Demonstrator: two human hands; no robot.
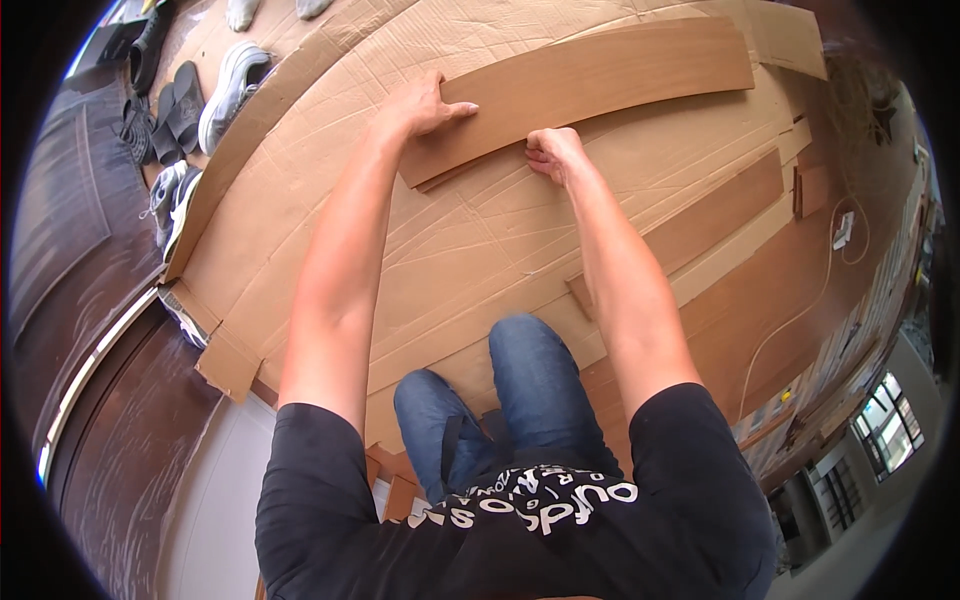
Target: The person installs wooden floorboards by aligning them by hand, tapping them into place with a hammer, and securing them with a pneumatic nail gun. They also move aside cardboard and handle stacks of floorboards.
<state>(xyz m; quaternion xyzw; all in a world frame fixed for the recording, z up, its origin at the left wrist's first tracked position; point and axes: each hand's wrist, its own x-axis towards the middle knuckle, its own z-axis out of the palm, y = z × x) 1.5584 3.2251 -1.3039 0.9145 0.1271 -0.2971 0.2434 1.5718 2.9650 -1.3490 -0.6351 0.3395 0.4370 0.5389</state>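
Observation:
A long brown wooden plank point(610, 75) lies across the cardboard in front of me, with the edge of a second board showing beneath its near side. My left hand point(420, 108) grips the plank's left end, its thumb laid on the top face and its other fingers around the end. At the near long edge my right hand point(553, 153) is closed, with curled fingers against the edge; part of the grip is hidden. Closer to me on the right lies another brown board point(690, 220), touched by neither hand.
Large cardboard sheets point(450, 270) cover the floor under the planks and around my bent knees. Sneakers point(235, 90) and dark slippers point(180, 110) stand beyond the cardboard's left edge. On the right, a pale cable point(800, 310) runs over the brown floor.

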